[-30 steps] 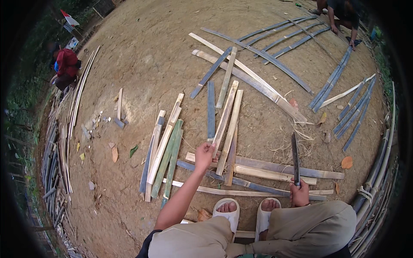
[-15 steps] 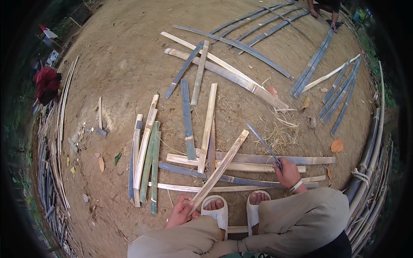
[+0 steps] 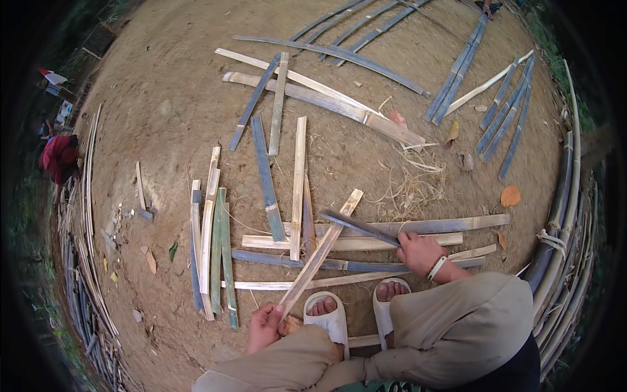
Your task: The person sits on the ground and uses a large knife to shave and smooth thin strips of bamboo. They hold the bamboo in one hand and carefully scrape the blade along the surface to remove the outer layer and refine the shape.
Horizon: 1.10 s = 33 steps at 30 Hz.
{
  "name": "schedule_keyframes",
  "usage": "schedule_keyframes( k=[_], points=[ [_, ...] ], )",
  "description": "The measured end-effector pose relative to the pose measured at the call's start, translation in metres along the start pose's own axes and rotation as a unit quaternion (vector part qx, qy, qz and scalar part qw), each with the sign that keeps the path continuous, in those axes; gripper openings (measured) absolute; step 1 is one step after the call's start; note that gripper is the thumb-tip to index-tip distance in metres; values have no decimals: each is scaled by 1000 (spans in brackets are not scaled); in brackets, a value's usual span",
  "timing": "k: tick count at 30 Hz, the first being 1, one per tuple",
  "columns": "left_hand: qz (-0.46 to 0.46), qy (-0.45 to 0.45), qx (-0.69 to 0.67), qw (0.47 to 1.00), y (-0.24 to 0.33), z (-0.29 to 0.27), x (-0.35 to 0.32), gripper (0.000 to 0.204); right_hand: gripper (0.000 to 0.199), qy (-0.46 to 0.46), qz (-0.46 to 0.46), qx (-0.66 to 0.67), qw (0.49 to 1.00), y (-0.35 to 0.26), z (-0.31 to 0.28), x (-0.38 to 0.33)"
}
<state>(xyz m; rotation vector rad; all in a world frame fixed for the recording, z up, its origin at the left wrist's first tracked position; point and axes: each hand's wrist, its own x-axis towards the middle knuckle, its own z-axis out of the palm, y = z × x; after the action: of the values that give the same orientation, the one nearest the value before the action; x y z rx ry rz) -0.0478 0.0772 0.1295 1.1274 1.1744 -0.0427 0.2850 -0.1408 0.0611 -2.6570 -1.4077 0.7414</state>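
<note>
My left hand [image 3: 266,325] is closed round the lower end of a split bamboo strip [image 3: 313,264], which slants up and away to the right beside my sandalled foot. In my right hand [image 3: 420,253] is a long dark-bladed knife [image 3: 362,227], fingers wrapped round its handle. The blade points left and crosses the strip near its far end; whether it touches the wood I cannot tell. Beneath and beyond lie several bamboo slats [image 3: 366,243] running crosswise. Left of the strip, green and pale slats [image 3: 216,255] lie side by side on the soil.
Long pale and grey slats [image 3: 326,104] lie farther off, with curly shavings [image 3: 415,189] near them. Thick bamboo poles [image 3: 555,242] line the right edge; thin sticks [image 3: 81,274] are piled at left. A person in red [image 3: 60,158] bends there. Another person's hand [image 3: 487,10] shows at far right.
The knife has swung left and down from above my right hand to across the strip. My right hand has moved slightly left. The left hand still grips the strip.
</note>
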Motion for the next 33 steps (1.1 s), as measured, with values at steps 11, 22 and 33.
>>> schedule_keyframes(
  k=[11, 22, 33],
  points=[
    [-29, -3, 2, 1000, 13, 4, -5, 21, 25, -15, 58, -3, 998, 20, 0, 21],
    [32, 17, 133, 990, 18, 5, -7, 22, 25, -4, 35, 3, 999, 12, 0, 10],
    [27, 7, 173, 985, 24, 6, -11, 21, 24, -2, 47, 23, 999, 18, -2, 11]
  ],
)
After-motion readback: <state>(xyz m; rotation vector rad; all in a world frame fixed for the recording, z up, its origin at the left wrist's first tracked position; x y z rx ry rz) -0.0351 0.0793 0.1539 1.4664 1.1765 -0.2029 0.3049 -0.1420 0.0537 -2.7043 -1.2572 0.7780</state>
